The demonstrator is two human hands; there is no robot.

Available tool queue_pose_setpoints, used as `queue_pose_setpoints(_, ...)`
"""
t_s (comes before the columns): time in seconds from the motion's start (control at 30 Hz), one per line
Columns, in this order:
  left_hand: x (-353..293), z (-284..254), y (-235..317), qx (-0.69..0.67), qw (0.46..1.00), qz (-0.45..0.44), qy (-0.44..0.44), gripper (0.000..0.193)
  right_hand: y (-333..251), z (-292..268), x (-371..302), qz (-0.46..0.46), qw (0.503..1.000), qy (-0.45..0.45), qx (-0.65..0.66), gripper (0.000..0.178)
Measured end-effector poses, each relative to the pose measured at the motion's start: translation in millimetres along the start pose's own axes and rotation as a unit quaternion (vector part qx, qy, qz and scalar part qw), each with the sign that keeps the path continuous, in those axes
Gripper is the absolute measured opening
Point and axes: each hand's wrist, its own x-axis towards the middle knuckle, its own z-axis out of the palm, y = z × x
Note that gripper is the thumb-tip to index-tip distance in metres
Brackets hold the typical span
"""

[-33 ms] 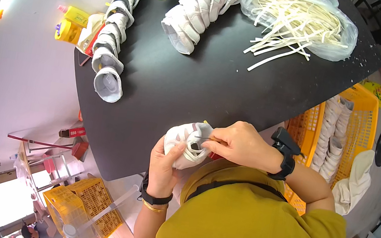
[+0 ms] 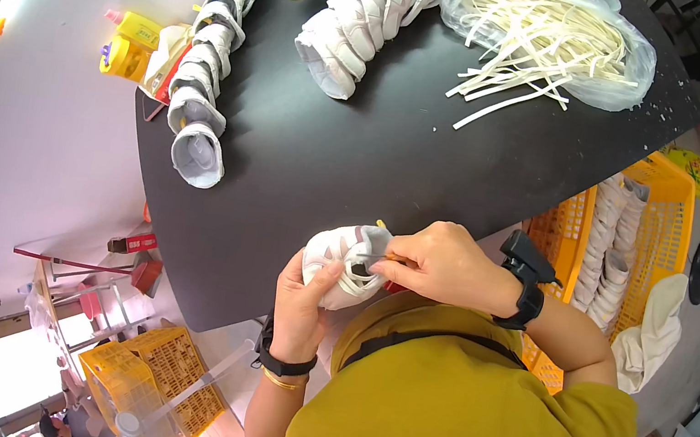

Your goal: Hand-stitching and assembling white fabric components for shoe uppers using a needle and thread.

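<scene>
A white shoe upper [image 2: 349, 246] with pale laces and a small yellow tag sits just off the table's near edge. My left hand [image 2: 304, 299] grips it from the left, thumb pressed on its side below the laces. In my right hand [image 2: 436, 259] is a thin awl [image 2: 392, 258] with a brown handle, pinched between thumb and fingers. Its slim metal shaft points left across the lacing at the shoe's opening; the exact tip is too small to make out. Part of a red thing shows beneath my right hand.
The dark table [image 2: 314, 157] carries a row of nested white shoe uppers [image 2: 201, 69] at left, a thicker stack [image 2: 354, 29] farther back, and a plastic bag of cream laces [image 2: 547, 34]. A yellow crate [image 2: 669, 221] with more uppers stands at right. Another person [image 2: 79, 423] is at lower left.
</scene>
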Motion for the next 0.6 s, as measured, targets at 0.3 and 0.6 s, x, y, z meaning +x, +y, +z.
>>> queue_pose_setpoints(0.3, -4, 4, 2, 0.062, 0.997, 0.028, -0.039, 0.028, 1, 7, 3, 0.050, 0.976, -0.063, 0.202, 0.019)
queue_pose_setpoints(0.6, -3, 5, 1, 0.062, 0.997, 0.035, -0.009, 0.027, -9, -5, 4, 0.288, 0.833, -0.190, 0.433, 0.024)
